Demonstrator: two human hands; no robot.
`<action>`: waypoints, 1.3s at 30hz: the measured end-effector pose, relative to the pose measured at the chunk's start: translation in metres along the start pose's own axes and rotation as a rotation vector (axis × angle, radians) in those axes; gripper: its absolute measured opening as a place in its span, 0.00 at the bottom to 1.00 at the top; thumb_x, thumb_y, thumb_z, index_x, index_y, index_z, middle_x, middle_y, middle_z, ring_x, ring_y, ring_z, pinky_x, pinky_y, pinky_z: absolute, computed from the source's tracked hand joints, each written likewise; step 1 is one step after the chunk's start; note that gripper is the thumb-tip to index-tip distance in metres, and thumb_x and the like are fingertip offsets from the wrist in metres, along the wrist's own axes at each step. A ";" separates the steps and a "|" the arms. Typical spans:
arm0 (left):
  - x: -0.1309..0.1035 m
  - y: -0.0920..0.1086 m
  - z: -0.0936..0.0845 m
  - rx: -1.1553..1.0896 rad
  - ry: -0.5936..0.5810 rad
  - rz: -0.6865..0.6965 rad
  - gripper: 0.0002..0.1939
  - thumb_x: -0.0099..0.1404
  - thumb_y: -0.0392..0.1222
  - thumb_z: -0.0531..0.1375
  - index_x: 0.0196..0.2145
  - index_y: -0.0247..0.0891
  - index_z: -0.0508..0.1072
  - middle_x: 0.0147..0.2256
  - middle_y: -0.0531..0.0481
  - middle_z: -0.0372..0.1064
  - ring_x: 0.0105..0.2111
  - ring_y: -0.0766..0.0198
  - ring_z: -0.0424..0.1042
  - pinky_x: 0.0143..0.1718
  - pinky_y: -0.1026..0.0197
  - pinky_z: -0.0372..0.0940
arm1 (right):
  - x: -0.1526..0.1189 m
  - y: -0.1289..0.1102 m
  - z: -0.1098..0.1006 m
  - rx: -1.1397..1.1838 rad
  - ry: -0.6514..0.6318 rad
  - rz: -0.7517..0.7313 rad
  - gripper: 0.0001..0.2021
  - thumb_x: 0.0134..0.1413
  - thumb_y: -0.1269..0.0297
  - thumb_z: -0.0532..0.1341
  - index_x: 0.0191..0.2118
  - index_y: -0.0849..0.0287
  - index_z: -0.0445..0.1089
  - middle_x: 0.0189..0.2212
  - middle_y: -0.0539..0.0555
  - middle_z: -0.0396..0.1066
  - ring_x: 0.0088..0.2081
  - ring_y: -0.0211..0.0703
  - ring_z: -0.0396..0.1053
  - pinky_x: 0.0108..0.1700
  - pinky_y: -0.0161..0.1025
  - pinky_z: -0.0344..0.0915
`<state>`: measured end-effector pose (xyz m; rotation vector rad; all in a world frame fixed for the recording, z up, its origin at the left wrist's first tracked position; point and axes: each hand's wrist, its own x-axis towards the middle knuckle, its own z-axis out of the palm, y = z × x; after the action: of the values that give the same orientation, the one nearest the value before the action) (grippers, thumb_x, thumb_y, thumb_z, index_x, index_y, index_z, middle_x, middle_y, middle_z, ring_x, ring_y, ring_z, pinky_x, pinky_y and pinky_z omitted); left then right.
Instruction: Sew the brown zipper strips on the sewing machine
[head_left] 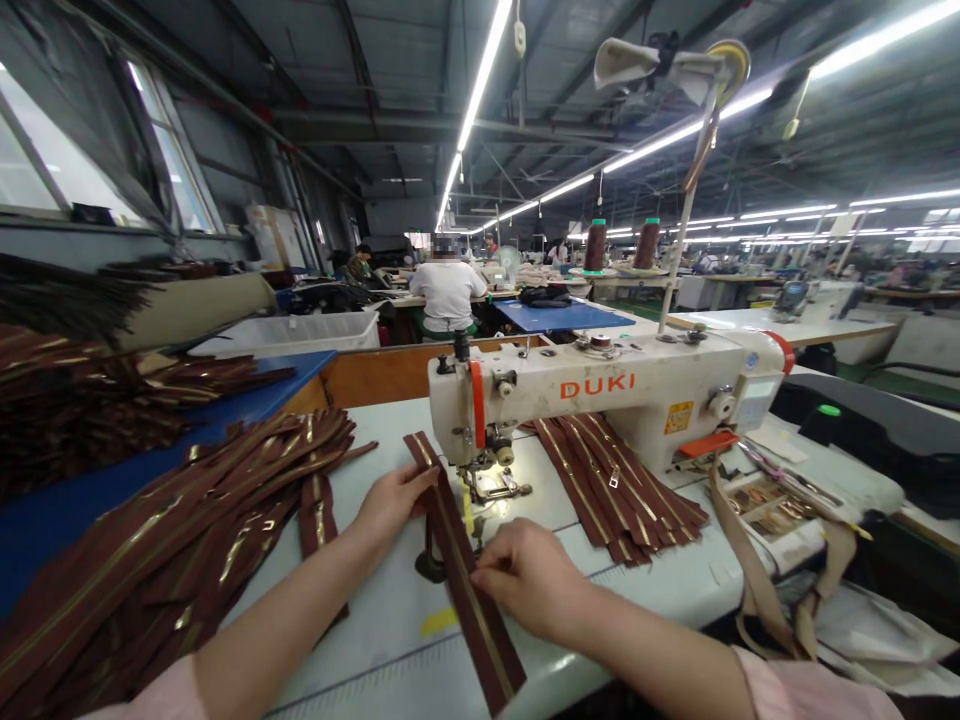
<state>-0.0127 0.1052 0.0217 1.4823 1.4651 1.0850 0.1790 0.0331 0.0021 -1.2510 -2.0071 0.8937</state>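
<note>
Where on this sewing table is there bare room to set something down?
Bare tabletop shows between the left forearm and the held zipper strip, broken by yellow tape, and between the right forearm and the zipper strips beneath the machine arm. Crowded: left, under the zipper heap; right, around the parts tray.

Glossy sewing machine (600, 386); at its left end, matt cloth zipper strip (465, 582) with shiny metal teeth (478, 606); beneath the machine, smooth counter (375, 625).

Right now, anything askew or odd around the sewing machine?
Nothing looks clearly damaged or spilled. Mildly untidy: the brown zipper heap left of the sewing machine is jumbled, strips crossing, unlike the fanned zipper batch on the right.
</note>
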 end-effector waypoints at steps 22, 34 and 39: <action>-0.053 -0.040 0.019 0.930 -0.052 0.689 0.19 0.69 0.45 0.48 0.51 0.35 0.70 0.52 0.41 0.69 0.53 0.54 0.68 0.53 0.49 0.64 | 0.021 0.016 0.002 -0.322 0.110 -0.142 0.05 0.56 0.69 0.58 0.37 0.58 0.72 0.32 0.53 0.70 0.37 0.42 0.65 0.39 0.36 0.57; -0.050 -0.039 0.018 0.814 -0.056 0.599 0.17 0.65 0.47 0.54 0.48 0.39 0.73 0.52 0.43 0.69 0.52 0.52 0.68 0.54 0.48 0.63 | 0.021 0.018 0.003 -0.343 0.083 -0.190 0.09 0.58 0.71 0.54 0.38 0.59 0.72 0.33 0.54 0.69 0.38 0.42 0.65 0.40 0.36 0.58; -0.042 -0.038 0.018 0.793 -0.111 0.563 0.18 0.66 0.45 0.52 0.50 0.37 0.72 0.53 0.41 0.69 0.54 0.53 0.67 0.55 0.49 0.62 | 0.023 0.017 0.004 -0.380 0.081 -0.183 0.09 0.57 0.72 0.54 0.37 0.59 0.72 0.33 0.54 0.68 0.38 0.43 0.64 0.40 0.36 0.57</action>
<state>-0.0079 0.0660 -0.0221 2.5799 1.5134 0.7079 0.1763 0.0588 -0.0107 -1.2484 -2.2501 0.3784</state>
